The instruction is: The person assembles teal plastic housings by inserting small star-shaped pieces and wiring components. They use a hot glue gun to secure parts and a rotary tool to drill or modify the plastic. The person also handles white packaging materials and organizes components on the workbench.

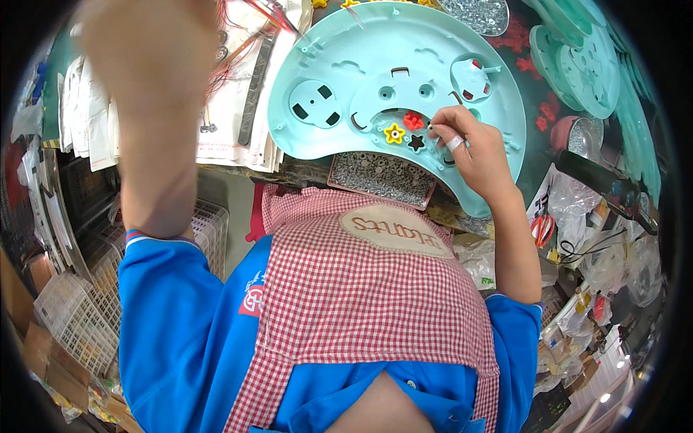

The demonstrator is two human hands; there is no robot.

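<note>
Turquoise plastic makes up the one curved shell (346, 47) lying hollow side up on the bench (533, 137), in front of the person. Two round sections are set into it: one left section (315, 103) with three dark slots, and one right section (473, 76) showing red through its openings. Near the inner curve sit three star shapes, close together: one yellow star (393, 133), one red star (413, 120) and one dark star (416, 142), which may be a piece or just a hole. One right hand (473, 151), with a single white band on a finger, is over the shell just right of these stars; its grip is drawn into a pinch, though I cannot tell whether a small part is between the fingertips. One left hand (148, 29) is raised at the upper left, blurred and cut off, so I cannot tell how its grip stands. Beside it lie several red wires (231, 18), and one black strip (256, 90) on white papers (227, 119). One tray (382, 200) of small metal parts sits below the shell's inner curve
</note>
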